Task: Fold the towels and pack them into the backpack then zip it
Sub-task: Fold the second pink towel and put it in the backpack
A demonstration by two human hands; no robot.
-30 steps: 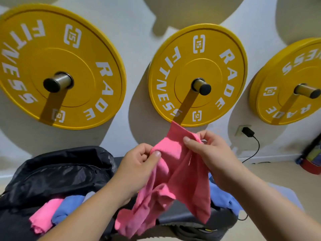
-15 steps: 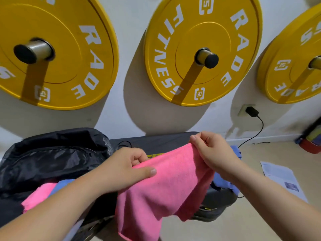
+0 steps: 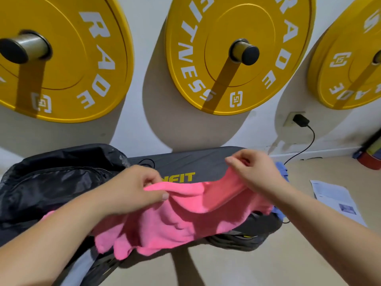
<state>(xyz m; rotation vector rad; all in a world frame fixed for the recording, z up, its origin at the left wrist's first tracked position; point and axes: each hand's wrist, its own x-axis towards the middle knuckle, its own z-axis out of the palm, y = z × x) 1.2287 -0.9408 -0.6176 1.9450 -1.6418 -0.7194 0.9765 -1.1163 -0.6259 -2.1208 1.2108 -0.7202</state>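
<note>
Towel (image 3: 181,219) (the pink one) hangs stretched between the two hands above the near edge of the surface (image 3: 185,164). Its lower part droops in folds below them and over that edge. The left hand (image 3: 132,188) pinches the upper hem, thumb on top and fingers curled behind the cloth. The right hand (image 3: 253,174) grips the far corner with bent fingers. It is seen from the back, so its fingertips are hidden and a little blurred. Between the hands the hem sags and doubles over itself, and the layers are hard to tell apart.

The black backpack (image 3: 51,182) sits just left of the left hand. The left forearm covers its mouth, so whether it is unzipped cannot be told. A pink scrap (image 3: 48,214) peeks out under that forearm, touching the backpack, but too little shows to say what it is. A blue towel (image 3: 282,174) shows only as a strip behind the right wrist, the rest hidden by the hand and the pink cloth.

Yellow lettering on the surface is partly covered by the left hand — only "NFIT" reads. Beyond the hands, three yellow plates (image 3: 237,48) hang on the wall, the outer two cut off by the frame. Right of the right forearm a paper (image 3: 334,199) lies on the floor, its print too small to read.
</note>
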